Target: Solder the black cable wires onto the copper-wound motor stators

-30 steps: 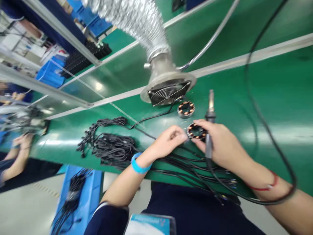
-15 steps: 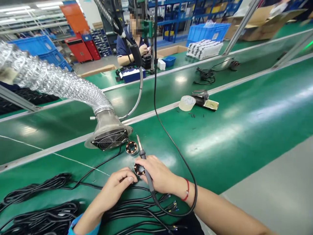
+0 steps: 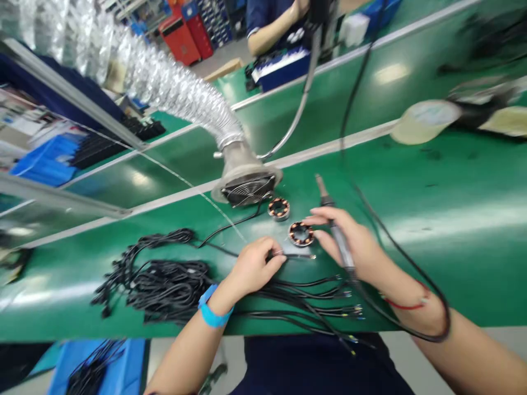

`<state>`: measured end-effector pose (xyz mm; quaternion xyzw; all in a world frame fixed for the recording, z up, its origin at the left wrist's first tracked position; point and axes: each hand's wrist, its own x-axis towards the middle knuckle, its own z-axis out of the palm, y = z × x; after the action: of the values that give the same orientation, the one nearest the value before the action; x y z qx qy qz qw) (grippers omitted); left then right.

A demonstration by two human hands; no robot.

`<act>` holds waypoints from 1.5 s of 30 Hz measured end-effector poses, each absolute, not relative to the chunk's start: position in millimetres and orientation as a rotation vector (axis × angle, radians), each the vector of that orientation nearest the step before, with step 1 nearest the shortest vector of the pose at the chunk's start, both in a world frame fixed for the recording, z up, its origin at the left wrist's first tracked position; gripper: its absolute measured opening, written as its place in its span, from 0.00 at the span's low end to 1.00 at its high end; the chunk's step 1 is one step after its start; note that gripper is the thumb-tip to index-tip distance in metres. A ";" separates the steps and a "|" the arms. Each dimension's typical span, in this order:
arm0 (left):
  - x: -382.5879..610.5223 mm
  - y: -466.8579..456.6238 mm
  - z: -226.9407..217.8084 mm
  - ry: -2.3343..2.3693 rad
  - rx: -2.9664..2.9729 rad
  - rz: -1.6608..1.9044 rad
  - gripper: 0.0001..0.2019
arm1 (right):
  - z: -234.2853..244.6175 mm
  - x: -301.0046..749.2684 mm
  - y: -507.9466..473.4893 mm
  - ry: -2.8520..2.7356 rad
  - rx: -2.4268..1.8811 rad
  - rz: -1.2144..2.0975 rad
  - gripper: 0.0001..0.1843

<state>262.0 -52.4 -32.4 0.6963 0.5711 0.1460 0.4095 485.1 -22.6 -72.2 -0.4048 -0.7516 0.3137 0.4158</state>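
My right hand (image 3: pixel 349 241) is closed round the grey handle of a soldering iron (image 3: pixel 341 241), its tip pointing up and away. The thumb and forefinger of that hand reach the right edge of a ring-shaped motor stator with copper windings (image 3: pixel 301 234). A second stator (image 3: pixel 279 209) lies farther back, beside the fan hood. Fingers curled in a pinch, my left hand (image 3: pixel 260 264) is on a black cable (image 3: pixel 300 256), whose stripped end sticks out to the right below the nearer stator. A thin pale strand (image 3: pixel 197 189) runs down from the upper left towards this hand.
A fume hood (image 3: pixel 249 186) on a silver duct (image 3: pixel 173 82) hangs at the back. Bundled black cables (image 3: pixel 173 288) lie left, with several cable ends (image 3: pixel 349 311) near the front edge. A tape roll (image 3: pixel 426 120) sits back right. A co-worker's arm (image 3: pixel 274 34) is across the bench.
The view has swung left and down. My right hand has opened away from the nearer stator, which now shows more fully. A cable end now shows beyond my left fingers.
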 end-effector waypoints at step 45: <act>253.5 -50.8 -29.5 1.074 1.673 0.542 0.20 | -52.9 436.1 -45.1 -1.461 -0.815 1.176 0.20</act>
<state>253.5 -50.8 -29.5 0.6963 0.4470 0.2254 0.5143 436.1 -45.1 -52.9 -0.3400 -0.6097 0.4909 0.5213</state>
